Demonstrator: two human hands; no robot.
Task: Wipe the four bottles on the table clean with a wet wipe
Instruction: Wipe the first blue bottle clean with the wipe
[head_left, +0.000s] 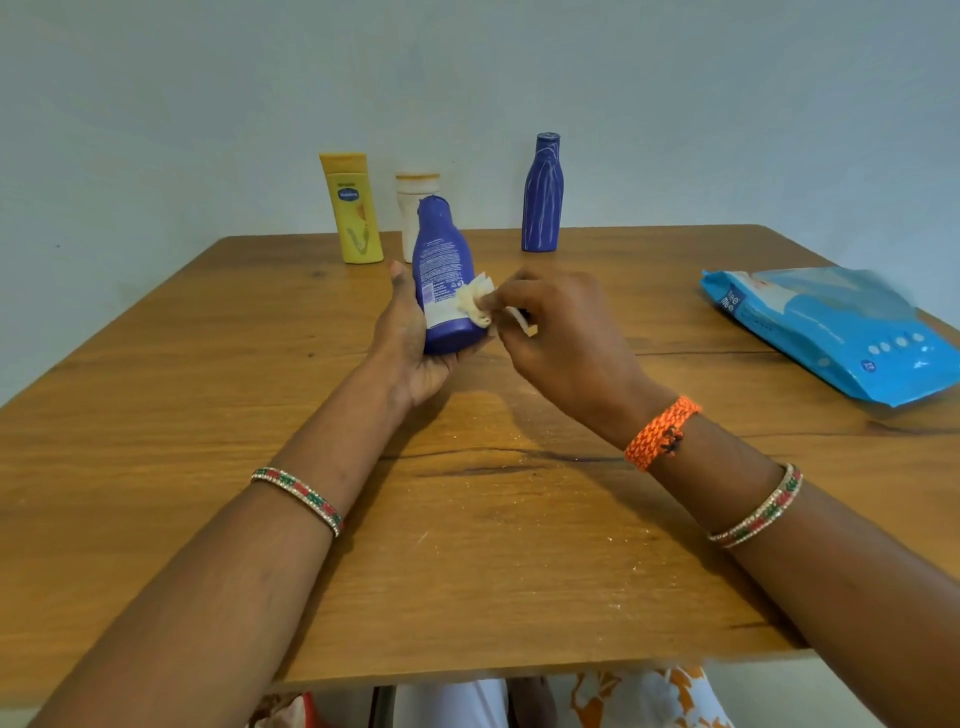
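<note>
Above wooden table (208, 415): left hand (410, 343) gripping blue lotion bottle (444, 280), right hand (561, 332) pinching wet wipe (475, 301) against label. Behind: yellow Vaseline bottle (353, 208), white bottle (413, 208), second blue bottle (543, 197).

Held bottle (444, 270): deep blue, with a white label panel of fine print. Wipe (475, 304): off-white, crumpled. Far bottle (542, 195): same deep blue, streaked with pale whitish lines. Yellow bottle (352, 208): bright yellow, small blue oval logo, orange and olive markings lower down. White bottle (413, 200): cream-white, tan band near the cap. Wipe pack (831, 327): sky blue, white dots and a darker blue label patch. Table (467, 519): warm brown wood grain, dark cracks. Wristband (662, 431): orange, woven zigzag. Bangles (298, 499): red, green and white beading. Wall: pale grey-blue.
</note>
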